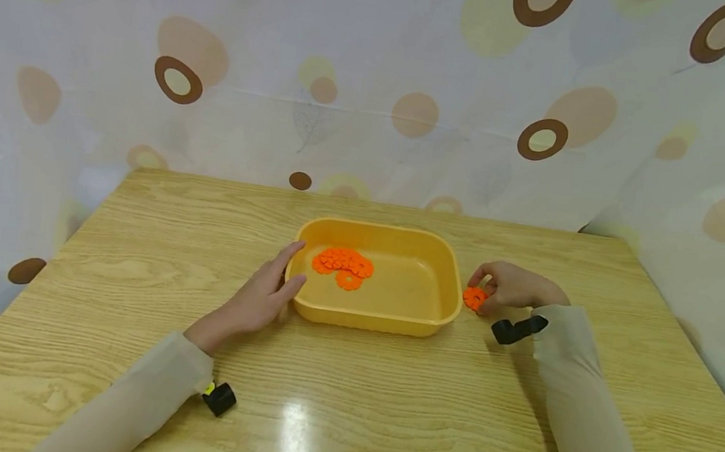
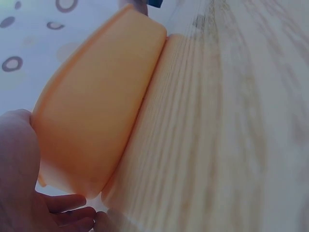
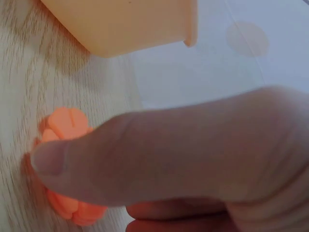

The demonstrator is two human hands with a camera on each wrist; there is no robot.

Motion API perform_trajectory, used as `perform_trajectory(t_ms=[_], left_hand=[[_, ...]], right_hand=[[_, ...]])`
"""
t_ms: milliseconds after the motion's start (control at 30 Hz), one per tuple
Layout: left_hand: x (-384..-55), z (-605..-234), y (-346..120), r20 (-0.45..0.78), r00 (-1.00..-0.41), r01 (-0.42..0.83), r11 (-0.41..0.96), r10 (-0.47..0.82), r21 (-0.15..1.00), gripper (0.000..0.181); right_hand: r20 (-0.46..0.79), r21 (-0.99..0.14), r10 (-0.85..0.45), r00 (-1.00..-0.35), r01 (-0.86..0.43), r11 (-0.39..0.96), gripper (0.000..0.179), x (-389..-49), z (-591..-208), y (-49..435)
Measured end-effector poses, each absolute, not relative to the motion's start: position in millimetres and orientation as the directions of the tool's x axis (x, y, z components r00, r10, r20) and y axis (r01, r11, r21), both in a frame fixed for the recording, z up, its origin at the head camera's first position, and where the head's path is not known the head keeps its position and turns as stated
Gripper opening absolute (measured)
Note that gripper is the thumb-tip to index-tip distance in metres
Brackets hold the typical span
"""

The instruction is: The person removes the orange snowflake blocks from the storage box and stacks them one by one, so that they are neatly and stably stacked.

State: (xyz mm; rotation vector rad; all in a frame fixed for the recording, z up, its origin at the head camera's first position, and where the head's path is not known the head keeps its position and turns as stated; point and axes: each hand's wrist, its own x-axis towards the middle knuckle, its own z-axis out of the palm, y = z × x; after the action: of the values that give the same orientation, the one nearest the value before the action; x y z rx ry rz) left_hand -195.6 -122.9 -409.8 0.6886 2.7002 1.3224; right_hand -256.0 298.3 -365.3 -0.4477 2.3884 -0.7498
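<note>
Pinching of orange flower discs (image 1: 470, 299), number unclear, is done by the right hand (image 1: 512, 284) on the table (image 1: 350, 389), just right of the yellow tub (image 1: 405, 287). Left hand (image 1: 256, 300) laid, fingers loose, on tub's left rim. Edges best gripped squarely.

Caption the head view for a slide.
Left hand touches a yellow tray of orange flower-shaped discs; right hand pinches more discs beside it.
</note>
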Motion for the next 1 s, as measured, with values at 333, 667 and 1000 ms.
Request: perform_trajectory(t_ms=[333,667,1000], left_hand=[[-195.6,-408.8,-122.8,0.156,-0.894,0.376,0.511,0.421,0.773,0.06],[-195.8,-410.5,-122.7,0.162,-0.896,0.38,0.523,0.414,0.763,0.059],[-194.8,-409.4,-122.3,0.149,-0.895,0.37,0.514,0.419,0.774,0.059]], right_hand=[[-0.425,-0.618,-0.488,-0.762,-0.15,0.772,0.046,-258.2,-364.9,303.2],[-0.393,-0.639,-0.495,-0.775,-0.157,0.753,0.04,-257.8,-363.6,305.1],[-0.155,-0.684,-0.469,-0.87,-0.248,0.686,0.027,-260.9,-368.9,300.6]])
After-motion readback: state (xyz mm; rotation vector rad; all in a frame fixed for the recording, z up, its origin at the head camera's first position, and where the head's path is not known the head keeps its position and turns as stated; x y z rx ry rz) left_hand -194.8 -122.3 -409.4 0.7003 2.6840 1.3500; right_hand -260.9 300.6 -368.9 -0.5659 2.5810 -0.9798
